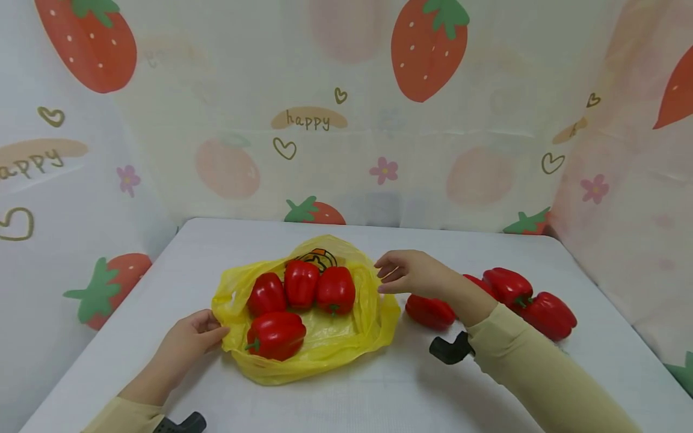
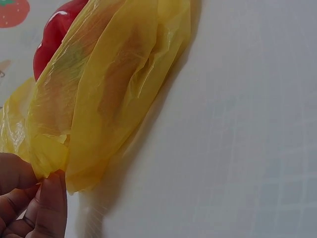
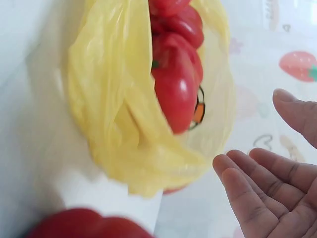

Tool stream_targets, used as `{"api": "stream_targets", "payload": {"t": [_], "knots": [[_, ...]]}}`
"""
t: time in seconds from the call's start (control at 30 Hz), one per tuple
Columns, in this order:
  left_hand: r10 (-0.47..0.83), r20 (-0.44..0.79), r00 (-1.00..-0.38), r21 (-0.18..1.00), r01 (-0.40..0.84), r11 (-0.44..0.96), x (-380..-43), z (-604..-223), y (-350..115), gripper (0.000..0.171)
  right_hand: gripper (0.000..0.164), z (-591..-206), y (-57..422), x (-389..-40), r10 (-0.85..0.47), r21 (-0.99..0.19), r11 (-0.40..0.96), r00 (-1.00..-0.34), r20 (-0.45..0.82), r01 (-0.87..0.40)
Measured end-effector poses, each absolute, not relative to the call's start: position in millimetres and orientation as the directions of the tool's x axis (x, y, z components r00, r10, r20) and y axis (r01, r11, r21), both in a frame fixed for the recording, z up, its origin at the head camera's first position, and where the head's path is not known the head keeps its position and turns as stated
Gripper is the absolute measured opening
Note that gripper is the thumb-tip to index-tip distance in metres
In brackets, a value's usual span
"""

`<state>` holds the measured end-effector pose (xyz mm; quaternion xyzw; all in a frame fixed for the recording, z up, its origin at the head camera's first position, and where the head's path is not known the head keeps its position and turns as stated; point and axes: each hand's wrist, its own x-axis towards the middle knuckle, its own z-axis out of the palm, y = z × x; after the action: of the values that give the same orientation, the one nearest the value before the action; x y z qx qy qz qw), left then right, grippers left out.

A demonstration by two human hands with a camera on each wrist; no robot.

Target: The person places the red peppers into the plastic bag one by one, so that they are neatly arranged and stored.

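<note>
A yellow plastic bag (image 1: 330,355) lies spread on the white table with its mouth open. Several red bell peppers (image 1: 276,335) with green stems sit inside it. At the bag's left edge, my left hand (image 1: 189,341) pinches the rim between thumb and fingers, and the left wrist view has the thin film (image 2: 111,99) at those fingertips. My right hand (image 1: 414,273) hovers beside the bag's right rim, empty. Its fingers (image 3: 257,188) are extended and spread from the thumb in the right wrist view. More red bell peppers (image 1: 548,316) lie right of the bag, partly behind my right forearm.
The white table (image 1: 346,409) carries the bag and the loose peppers. A printed curtain (image 1: 346,162) with strawberries, hearts and flowers stands behind the table and along both sides. Black straps with a protruding piece (image 1: 452,349) sit at the wrists.
</note>
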<state>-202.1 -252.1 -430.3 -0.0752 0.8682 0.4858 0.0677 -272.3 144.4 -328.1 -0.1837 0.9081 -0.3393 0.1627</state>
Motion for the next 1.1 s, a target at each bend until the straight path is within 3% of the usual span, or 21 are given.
{"api": "stream_targets", "payload": {"t": [0.47, 1.1], "knots": [[-0.066, -0.189, -0.98, 0.83, -0.196, 0.523, -201.6, -430.2, -251.5, 0.036, 0.047, -333.5, 208.8, -267.5, -0.343, -0.652, 0.736, -0.931, -0.127, -0.183], [-0.046, -0.189, -0.981, 0.843, -0.186, 0.505, -204.4, -429.9, -251.3, 0.036, 0.073, -363.9, 243.0, -251.3, -0.251, -0.697, 0.714, -0.953, -0.168, -0.065]]}}
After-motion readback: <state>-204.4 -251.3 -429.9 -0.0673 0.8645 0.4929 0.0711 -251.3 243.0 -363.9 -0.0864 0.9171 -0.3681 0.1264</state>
